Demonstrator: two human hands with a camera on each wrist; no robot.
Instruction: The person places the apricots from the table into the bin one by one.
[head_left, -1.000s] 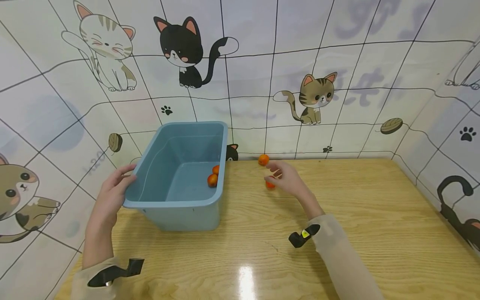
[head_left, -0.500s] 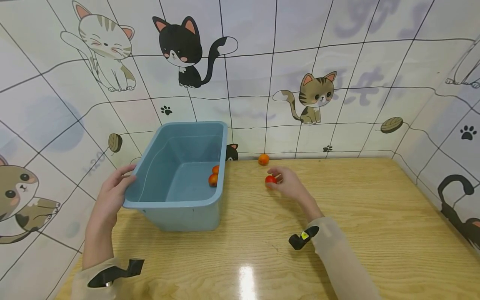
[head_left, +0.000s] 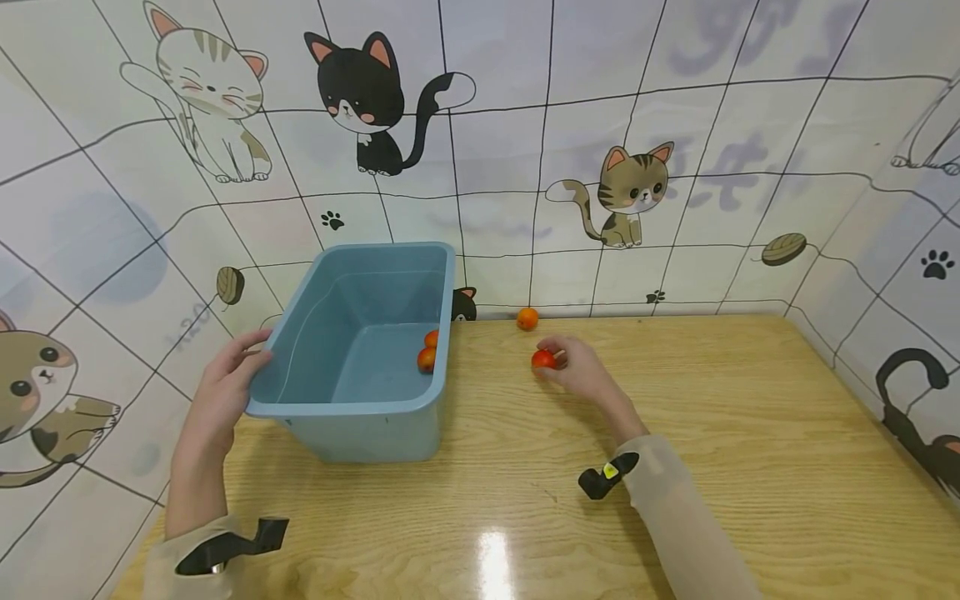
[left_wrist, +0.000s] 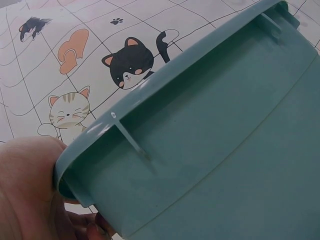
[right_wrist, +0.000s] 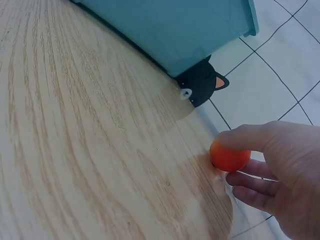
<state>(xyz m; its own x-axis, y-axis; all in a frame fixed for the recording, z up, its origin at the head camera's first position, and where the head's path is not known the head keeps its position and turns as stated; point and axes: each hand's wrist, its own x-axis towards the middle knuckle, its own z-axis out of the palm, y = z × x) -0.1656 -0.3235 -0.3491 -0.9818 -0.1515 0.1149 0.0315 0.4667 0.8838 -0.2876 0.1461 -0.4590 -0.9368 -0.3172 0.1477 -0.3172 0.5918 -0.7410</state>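
Observation:
A blue plastic tub [head_left: 352, 392] stands on the wooden table [head_left: 712, 433] at the left, with two small orange fruits [head_left: 427, 359] inside near its right wall. My left hand [head_left: 225, 379] grips the tub's left rim [left_wrist: 95, 145], fingers curled under the edge. My right hand [head_left: 577, 371] pinches a small red-orange fruit [head_left: 543, 359] [right_wrist: 229, 155] between thumb and fingers, just above the table to the right of the tub [right_wrist: 175, 30]. Another orange fruit [head_left: 527, 318] lies by the back wall.
Walls with cat-pattern tiles close the table at the back, left and right. The table's right half and front show bare wood with a light glare [head_left: 491, 558].
My right hand closed on the red-orange fruit and lifted it slightly off the table. The left hand and the tub stayed put.

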